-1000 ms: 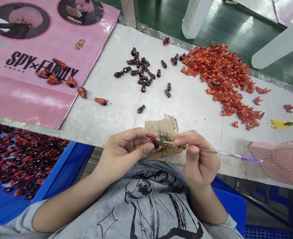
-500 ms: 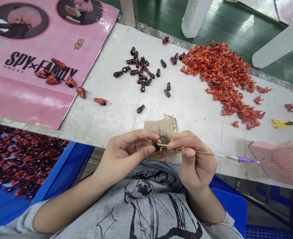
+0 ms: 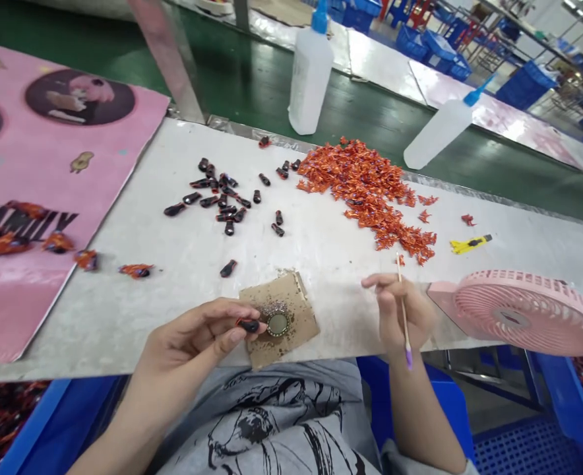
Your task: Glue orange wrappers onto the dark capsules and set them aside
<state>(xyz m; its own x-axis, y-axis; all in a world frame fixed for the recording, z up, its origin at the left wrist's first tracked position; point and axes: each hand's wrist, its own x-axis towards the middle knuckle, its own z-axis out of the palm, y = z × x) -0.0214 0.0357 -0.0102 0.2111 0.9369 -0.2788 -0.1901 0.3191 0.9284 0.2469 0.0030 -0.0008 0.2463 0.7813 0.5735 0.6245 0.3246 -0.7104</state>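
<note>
My left hand (image 3: 190,342) pinches a black-and-orange part (image 3: 248,325) beside the bottle cap (image 3: 278,323); my right hand (image 3: 417,318) grips a purple-ended stick (image 3: 404,316); a slack pinch could drop the part.

The mat (image 3: 108,152) and its lettering (image 3: 57,224) run off the left edge. The near left bin (image 3: 68,415) and right bin (image 3: 561,389) are cropped. The left hand (image 3: 185,349) hides part of the black piece (image 3: 248,326). The right hand (image 3: 407,320) is blurred; the tip of its stick (image 3: 404,313) is too small to read.
</note>
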